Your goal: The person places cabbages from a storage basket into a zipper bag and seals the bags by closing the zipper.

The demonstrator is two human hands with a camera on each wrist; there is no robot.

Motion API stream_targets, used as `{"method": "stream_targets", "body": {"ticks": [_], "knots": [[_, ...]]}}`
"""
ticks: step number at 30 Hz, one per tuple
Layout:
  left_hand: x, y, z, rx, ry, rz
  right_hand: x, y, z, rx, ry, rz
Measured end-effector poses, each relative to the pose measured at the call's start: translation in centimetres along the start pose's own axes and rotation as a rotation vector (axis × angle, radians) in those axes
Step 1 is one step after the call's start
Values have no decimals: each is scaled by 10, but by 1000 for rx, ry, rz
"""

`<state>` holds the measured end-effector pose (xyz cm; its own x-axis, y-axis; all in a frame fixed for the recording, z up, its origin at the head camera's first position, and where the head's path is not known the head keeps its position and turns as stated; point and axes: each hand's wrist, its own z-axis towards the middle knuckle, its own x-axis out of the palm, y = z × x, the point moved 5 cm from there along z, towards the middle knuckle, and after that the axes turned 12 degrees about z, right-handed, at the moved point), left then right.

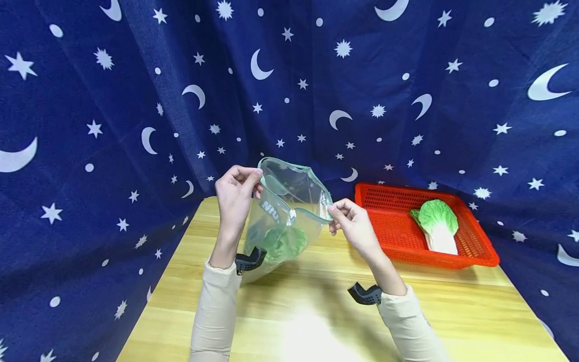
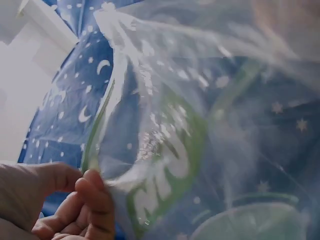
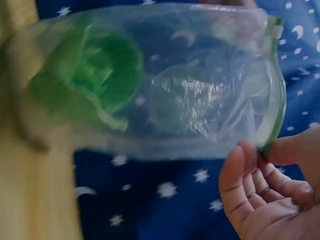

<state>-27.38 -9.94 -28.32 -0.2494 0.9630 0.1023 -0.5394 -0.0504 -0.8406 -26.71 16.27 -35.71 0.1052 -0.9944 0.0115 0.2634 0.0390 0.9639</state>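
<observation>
Between both hands hangs a clear zip bag (image 1: 296, 201) with a green-edged mouth spread wide and a white slider at its front edge. My left hand (image 1: 235, 193) pinches the mouth's left corner between thumb and fingers. At the right corner, my right hand (image 1: 355, 221) pinches the same rim. Inside, low in the bag, sits a leafy green vegetable (image 1: 285, 243), also seen as a green mass (image 3: 102, 70) through the plastic in the right wrist view. White letters on a green print (image 2: 167, 170) show on the bag's side in the left wrist view.
A red perforated plastic basket (image 1: 389, 221) stands at the right of the wooden table (image 1: 181, 311). In it lies a Chinese cabbage (image 1: 438, 223) with a white stem. A dark blue curtain (image 1: 298, 70) with moons and stars hangs behind the table and along its sides.
</observation>
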Motion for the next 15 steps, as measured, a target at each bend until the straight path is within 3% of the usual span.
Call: {"method": "stream_targets", "body": {"ticks": [3, 6, 12, 15], "knots": [[3, 0, -3, -9, 10, 65, 4, -18, 2, 27, 47, -49], [15, 6, -11, -36, 91, 139, 1, -38, 1, 67, 87, -128], [68, 33, -53, -129, 398, 283, -33, -65, -11, 196, 56, -328], [90, 52, -75, -179, 523, 356, -48, -78, -19, 282, 94, -393]]}}
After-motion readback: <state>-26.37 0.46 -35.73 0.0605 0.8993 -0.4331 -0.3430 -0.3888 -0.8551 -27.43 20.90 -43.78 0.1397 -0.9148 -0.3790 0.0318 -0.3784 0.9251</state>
